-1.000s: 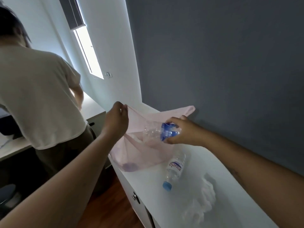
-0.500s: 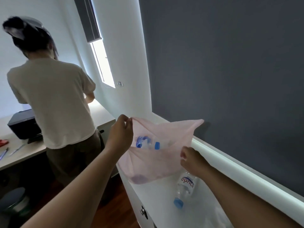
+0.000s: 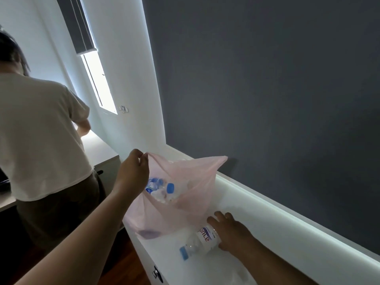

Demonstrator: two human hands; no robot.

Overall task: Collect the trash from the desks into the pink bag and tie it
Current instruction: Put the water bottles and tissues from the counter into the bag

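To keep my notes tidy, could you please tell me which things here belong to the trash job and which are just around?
Part of the job: pink bag, bottles inside it, bottle on the desk, left hand, right hand.

Just around: other person, window blind, drawer knob.

The bag [image 3: 185, 204] at the frame's centre is pale translucent pink, showing clear bottles with blue caps [image 3: 170, 188] inside. Lower down, a clear bottle [image 3: 202, 241] with blue cap and white label lies on the white tabletop [image 3: 257, 239]. A dark grey wall [image 3: 267, 89] fills the right.
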